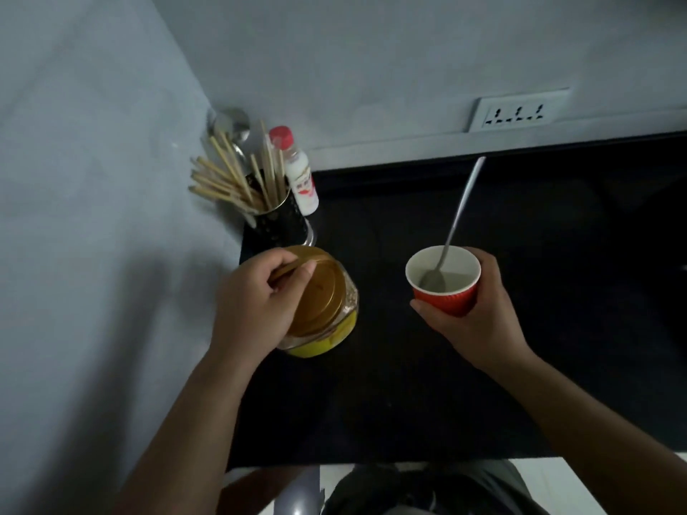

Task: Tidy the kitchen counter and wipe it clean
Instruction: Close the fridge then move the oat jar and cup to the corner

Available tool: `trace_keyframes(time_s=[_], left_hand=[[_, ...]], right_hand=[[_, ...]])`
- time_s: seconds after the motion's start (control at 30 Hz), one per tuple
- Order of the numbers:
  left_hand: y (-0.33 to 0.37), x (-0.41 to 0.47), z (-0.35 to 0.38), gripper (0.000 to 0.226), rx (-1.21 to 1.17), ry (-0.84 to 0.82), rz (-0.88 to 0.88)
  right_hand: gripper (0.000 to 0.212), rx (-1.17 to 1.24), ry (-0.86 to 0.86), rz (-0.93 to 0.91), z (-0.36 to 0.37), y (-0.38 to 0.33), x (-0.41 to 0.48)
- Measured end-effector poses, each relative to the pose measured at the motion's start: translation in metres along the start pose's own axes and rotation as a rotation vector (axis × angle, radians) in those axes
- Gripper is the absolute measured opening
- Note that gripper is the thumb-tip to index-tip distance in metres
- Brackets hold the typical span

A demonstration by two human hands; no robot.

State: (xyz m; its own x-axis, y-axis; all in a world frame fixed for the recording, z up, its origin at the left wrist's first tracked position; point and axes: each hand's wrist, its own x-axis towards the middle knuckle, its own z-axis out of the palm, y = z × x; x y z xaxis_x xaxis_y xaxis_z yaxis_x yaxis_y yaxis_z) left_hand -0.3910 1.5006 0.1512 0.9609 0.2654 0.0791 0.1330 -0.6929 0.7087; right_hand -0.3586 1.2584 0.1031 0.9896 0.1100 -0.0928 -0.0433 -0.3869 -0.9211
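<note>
A clear jar [327, 328] with a gold lid [323, 291] and a yellow label stands on the black counter [409, 395] near its left edge. My left hand [256, 302] grips the lid from the left, fingers curled over its rim. To the right, my right hand [479, 314] holds a red ribbed paper cup [444, 301] just above or on the counter. A metal spoon [455, 224] stands in the cup, its handle leaning up and away toward the wall.
In the back left corner stands a dark utensil holder [279, 221] with several wooden chopsticks and a metal ladle. A white bottle [303, 180] with a red cap stands beside it. A wall socket [518, 111] sits above the counter's back edge.
</note>
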Motion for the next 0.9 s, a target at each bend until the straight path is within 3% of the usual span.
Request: trace_keyframes(time_s=[0.43, 0.67, 0.9], left_hand=[[0.012, 0.16, 0.04, 0.014, 0.045, -0.063, 0.264], [0.022, 0.227, 0.058, 0.025, 0.104, -0.036, 0.268], [0.017, 0.259, 0.068, 0.015, 0.102, -0.015, 0.304]], right_hand=[[0.078, -0.002, 0.085, 0.026, 0.01, 0.005, 0.063], [0.076, 0.073, 0.1, 0.03, 0.01, 0.009, 0.082], [0.08, 0.027, 0.1, -0.016, 0.006, 0.013, 0.103]])
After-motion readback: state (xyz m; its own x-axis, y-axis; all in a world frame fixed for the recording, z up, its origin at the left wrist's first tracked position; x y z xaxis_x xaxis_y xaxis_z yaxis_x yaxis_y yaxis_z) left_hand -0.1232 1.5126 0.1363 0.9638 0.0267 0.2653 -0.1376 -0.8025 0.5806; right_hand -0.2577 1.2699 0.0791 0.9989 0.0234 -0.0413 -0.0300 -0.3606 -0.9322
